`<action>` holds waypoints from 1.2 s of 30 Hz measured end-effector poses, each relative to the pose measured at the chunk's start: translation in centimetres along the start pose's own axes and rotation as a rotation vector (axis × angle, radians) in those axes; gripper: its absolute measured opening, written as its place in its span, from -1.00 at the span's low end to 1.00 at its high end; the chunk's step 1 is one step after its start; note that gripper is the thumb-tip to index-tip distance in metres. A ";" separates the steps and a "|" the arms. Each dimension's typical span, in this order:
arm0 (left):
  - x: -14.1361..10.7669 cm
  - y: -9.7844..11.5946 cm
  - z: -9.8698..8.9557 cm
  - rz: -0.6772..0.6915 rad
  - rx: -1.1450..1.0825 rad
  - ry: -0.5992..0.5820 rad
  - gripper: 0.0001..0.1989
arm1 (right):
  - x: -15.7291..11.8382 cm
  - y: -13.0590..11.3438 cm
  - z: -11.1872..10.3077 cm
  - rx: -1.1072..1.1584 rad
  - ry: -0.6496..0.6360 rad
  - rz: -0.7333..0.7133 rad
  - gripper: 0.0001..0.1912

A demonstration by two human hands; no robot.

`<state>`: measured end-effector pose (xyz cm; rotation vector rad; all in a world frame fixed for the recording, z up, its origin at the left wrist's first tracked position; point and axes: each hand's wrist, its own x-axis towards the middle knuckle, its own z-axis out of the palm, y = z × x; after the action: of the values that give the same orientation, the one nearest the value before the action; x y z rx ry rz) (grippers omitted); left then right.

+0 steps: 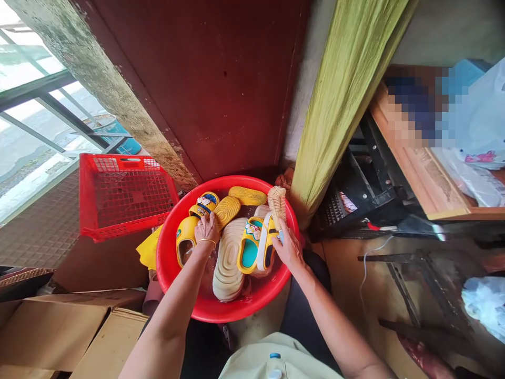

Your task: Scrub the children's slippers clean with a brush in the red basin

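Note:
A red basin holds water and several slippers. My left hand is on the left side of the basin, its fingers bent down onto a yellow slipper lying sole up. Close by are a yellow slipper with a blue insole and a yellow clog-like one. My right hand is closed round a scrub brush, bristles showing above the fingers. Beneath it a yellow-and-white slipper leans on its side next to a teal-lined slipper. A large cream slipper lies sole up in the middle.
A red plastic crate stands left of the basin, with cardboard boxes nearer me. Behind is a dark red door panel. A yellow-green curtain hangs at right, beside a wooden table with plastic bags.

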<state>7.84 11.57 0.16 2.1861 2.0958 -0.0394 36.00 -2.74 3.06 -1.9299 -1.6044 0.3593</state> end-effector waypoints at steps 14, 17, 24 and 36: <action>-2.3 -2.1 -2.5 -0.091 -0.228 0.092 -0.05 | 0.3 -0.3 -0.8 -0.028 0.059 -0.006 -0.27; -5.2 -2.7 -3.3 -0.097 -0.299 0.242 -0.03 | 0.1 -0.4 -0.6 -0.048 0.055 -0.035 -0.30; -13.7 -2.4 -1.5 0.027 -0.473 0.432 0.04 | -1.0 -1.8 -1.4 -0.126 0.089 -0.136 -0.42; -16.8 -2.2 1.0 0.130 -0.544 0.397 0.18 | -8.8 -11.0 1.0 -0.314 -0.644 -0.482 -0.28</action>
<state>4.98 -5.14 0.62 2.0851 1.8185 0.9275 24.60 -9.92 7.40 -1.6359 -2.6079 0.5893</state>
